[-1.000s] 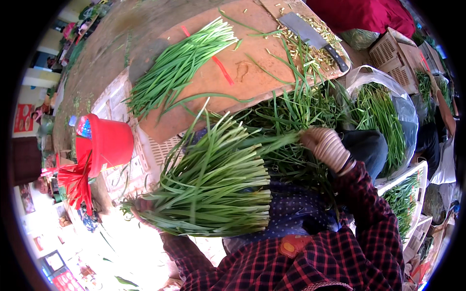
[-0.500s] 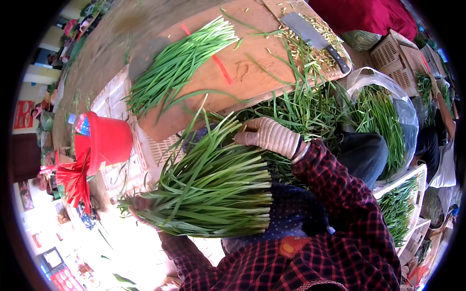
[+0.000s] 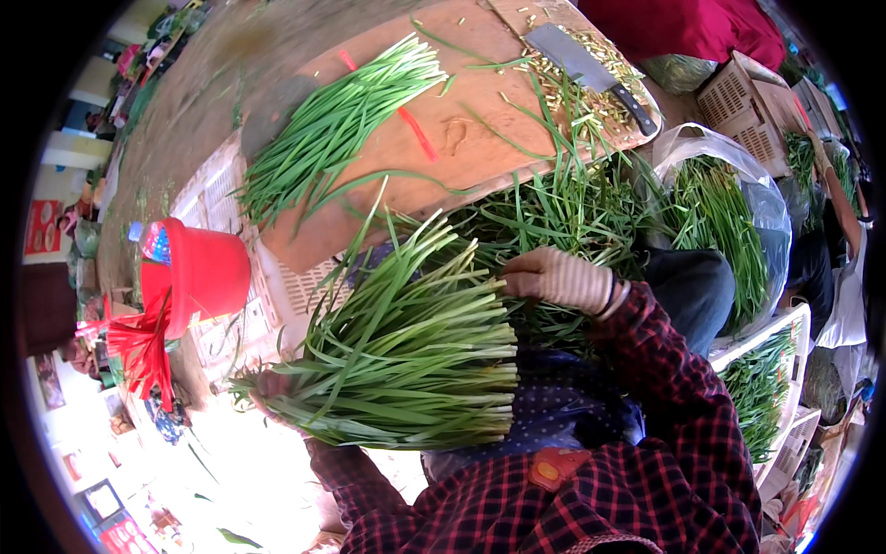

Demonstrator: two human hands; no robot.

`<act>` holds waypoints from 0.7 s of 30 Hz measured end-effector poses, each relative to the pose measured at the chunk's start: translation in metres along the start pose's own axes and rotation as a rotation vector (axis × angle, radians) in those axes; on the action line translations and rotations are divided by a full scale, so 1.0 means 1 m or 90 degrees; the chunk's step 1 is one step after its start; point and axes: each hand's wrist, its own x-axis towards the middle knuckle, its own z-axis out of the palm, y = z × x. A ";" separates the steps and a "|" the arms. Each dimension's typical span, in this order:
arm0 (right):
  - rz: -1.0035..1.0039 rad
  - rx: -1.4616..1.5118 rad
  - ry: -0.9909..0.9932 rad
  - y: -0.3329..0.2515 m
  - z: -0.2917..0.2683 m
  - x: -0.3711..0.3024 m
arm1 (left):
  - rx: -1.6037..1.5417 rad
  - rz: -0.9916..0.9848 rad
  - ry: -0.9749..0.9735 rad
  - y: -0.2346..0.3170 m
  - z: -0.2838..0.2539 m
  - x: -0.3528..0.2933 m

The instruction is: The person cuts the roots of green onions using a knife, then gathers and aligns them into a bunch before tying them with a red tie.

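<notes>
A thick bunch of garlic chives (image 3: 415, 360) lies across my lap, pale stem ends to the right. My left hand (image 3: 275, 392) is wrapped round its leafy end, partly covered by leaves. My right hand (image 3: 560, 279), in a striped knit glove, is closed with fingertips beside the upper stem ends; whether a stem is between them is hidden. Another bunch of chives (image 3: 346, 120) rests on the wooden board (image 3: 489, 120) over a red tie strip (image 3: 417, 136). Loose chive leaves (image 3: 563, 217) are heaped between the board and my lap.
A cleaver (image 3: 591, 74) lies on the board among chopped bits. A red bucket (image 3: 212, 272) with red strips stands at left on a white crate (image 3: 217, 185). On the right are a plastic bag of chives (image 3: 724, 240) and a white crate of greens (image 3: 761, 388).
My right hand has moved right and slightly down, away from the top of the bunch to beside its stem ends. The left hand keeps its hold, and the bunch has barely shifted.
</notes>
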 end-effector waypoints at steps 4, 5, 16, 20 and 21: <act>0.239 -0.442 0.229 0.029 -0.037 -0.001 | 0.270 0.135 0.272 -0.016 0.030 -0.004; 0.194 -0.524 0.334 0.031 -0.033 -0.006 | 0.251 0.121 0.264 -0.014 0.023 -0.004; -0.006 0.268 0.128 -0.022 0.029 0.045 | 0.312 0.181 0.239 -0.016 0.016 -0.003; -0.005 0.275 0.231 -0.007 0.040 0.034 | 0.404 0.228 0.352 -0.016 0.003 -0.006; -0.010 0.361 0.253 -0.019 0.030 0.022 | 0.408 0.225 0.343 -0.008 -0.012 -0.007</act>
